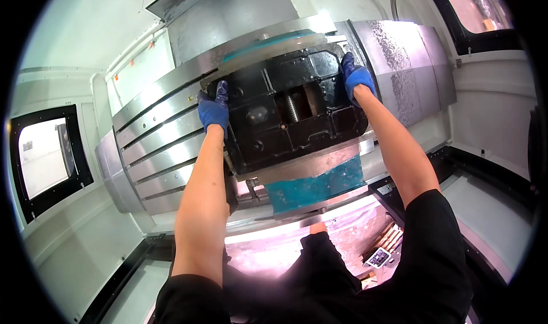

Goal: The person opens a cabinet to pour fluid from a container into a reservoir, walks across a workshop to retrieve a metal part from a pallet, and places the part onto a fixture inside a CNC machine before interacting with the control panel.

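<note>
A large black metal casting (251, 93) with raised ribs lies across the slotted machine table. Near its middle is a rectangular opening that shows a ridged metal screw (292, 108). Both hands wear blue gloves. My left hand (214, 108) grips the casting's left edge near the far corner, its thumb on top and its other fingers largely hidden. My right hand (357, 77) holds the right edge toward the far corner, thumb pointing away from me. Teal sheeting (317, 181) shows under the casting's near side, and a teal strip (268, 43) runs along the far side.
Left of the casting extends the metal table (160, 141) with long T-slots. A stained sloping metal cover (405, 67) is at right. White enclosure walls with dark-framed windows (51, 153) surround the table. Below, near my legs, sits a small tray (378, 258).
</note>
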A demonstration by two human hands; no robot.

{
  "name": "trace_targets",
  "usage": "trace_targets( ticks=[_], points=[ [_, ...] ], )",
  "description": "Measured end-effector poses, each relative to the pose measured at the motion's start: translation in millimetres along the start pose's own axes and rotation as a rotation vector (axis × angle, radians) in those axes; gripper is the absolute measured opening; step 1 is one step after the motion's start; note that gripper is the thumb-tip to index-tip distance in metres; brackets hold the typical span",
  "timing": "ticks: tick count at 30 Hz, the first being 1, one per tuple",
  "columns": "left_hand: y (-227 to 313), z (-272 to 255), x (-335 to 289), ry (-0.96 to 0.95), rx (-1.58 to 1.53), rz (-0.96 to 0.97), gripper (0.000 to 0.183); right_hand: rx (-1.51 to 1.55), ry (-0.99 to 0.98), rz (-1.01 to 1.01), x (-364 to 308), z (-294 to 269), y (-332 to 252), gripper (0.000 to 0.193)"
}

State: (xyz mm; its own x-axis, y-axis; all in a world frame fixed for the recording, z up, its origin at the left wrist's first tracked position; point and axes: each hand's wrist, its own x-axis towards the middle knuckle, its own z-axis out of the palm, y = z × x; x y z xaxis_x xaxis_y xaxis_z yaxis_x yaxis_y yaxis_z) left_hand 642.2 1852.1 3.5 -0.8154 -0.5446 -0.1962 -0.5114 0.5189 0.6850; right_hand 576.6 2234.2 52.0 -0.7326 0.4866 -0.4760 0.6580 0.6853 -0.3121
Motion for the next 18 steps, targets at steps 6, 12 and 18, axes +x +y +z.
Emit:
trace_targets(
  ticks=[6, 12, 18],
  points=[
    [-4.8, -12.6, -5.7, 0.045, -0.161, 0.007, 0.089, 0.033, 0.027, -0.008, -5.7, -9.3, -40.6, 0.089],
    [40.3, -24.5, -26.3, 0.015, 0.098, -0.068, 0.076, -0.014, 0.061, 0.004, -0.7, -4.9, -35.5, 0.079],
    [47.0, -22.9, -26.5, 0.084, 0.201, -0.059, 0.083, 0.087, 0.067, -0.046, 14.4, -3.0, -24.3, 0.087]
  ],
)
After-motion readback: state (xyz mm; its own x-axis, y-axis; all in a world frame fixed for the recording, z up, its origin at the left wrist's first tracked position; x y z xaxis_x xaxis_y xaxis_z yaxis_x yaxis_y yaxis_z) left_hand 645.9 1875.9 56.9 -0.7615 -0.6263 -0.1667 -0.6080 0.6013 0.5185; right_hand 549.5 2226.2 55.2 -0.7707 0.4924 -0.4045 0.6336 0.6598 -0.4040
